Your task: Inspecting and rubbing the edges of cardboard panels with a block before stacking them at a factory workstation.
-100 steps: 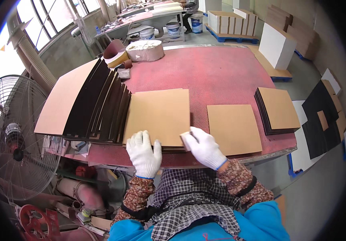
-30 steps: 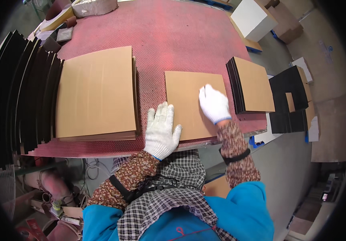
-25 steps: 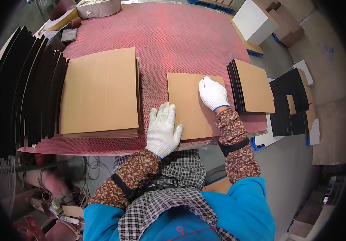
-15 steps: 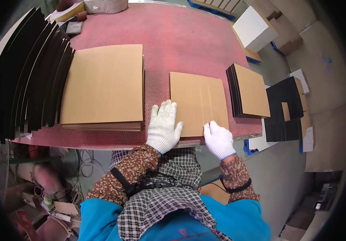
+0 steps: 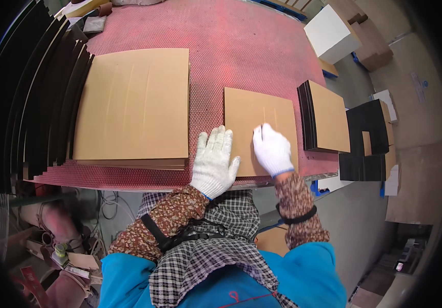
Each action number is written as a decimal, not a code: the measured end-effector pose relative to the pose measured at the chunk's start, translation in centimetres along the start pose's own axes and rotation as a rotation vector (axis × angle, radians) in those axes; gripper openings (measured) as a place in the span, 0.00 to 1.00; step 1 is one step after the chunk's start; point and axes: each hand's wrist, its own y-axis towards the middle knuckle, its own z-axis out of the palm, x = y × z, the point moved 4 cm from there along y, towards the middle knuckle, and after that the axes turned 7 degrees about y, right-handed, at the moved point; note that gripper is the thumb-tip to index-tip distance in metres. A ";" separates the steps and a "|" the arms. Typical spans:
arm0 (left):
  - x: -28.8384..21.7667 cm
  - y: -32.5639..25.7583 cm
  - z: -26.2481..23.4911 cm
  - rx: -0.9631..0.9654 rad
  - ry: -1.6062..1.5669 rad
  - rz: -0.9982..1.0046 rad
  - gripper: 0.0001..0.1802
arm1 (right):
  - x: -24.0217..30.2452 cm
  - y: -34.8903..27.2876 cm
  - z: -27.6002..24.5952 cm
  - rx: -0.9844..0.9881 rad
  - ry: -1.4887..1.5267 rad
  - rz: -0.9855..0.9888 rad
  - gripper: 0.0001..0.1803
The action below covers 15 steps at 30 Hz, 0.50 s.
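A brown cardboard panel [image 5: 277, 107] with faint crease lines lies flat near the front edge of the table. My left hand [image 5: 214, 161], in a white knit glove, rests beside and over the panel's left edge with its fingers stretched forward. My right hand [image 5: 273, 151], gloved too, is closed over the middle of the panel, knuckles up and fingertips pressed to the surface at the crease lines. What its fingers hold, if anything, is hidden. A larger stack of cardboard sheets [image 5: 133, 105] lies left of my left hand.
The table [image 5: 205, 31] has a red, net-patterned top. At far left, black-faced sheets [image 5: 31, 102] stand on edge in a row. A small stack of black-backed panels [image 5: 328, 118] sits at the right. Past the table are more black boards [image 5: 357, 167] and a white box [image 5: 328, 35].
My right hand has slid forward over the panel, from its near edge to its middle. My left hand stays at the panel's left edge. The whole view has shifted slightly.
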 end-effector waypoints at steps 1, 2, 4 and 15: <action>0.0 0.0 0.0 0.007 0.003 0.002 0.40 | -0.3 1.9 0.5 0.001 0.009 0.035 0.18; -0.1 0.0 0.1 0.008 0.002 0.005 0.40 | -0.9 3.8 1.0 -0.001 0.014 0.073 0.19; -0.1 -0.2 0.2 -0.005 -0.003 0.006 0.39 | -1.4 6.7 1.4 -0.072 0.084 -0.015 0.20; 0.2 -0.1 0.8 -0.020 0.014 -0.006 0.39 | -2.2 -0.1 2.2 0.043 -0.008 -0.168 0.18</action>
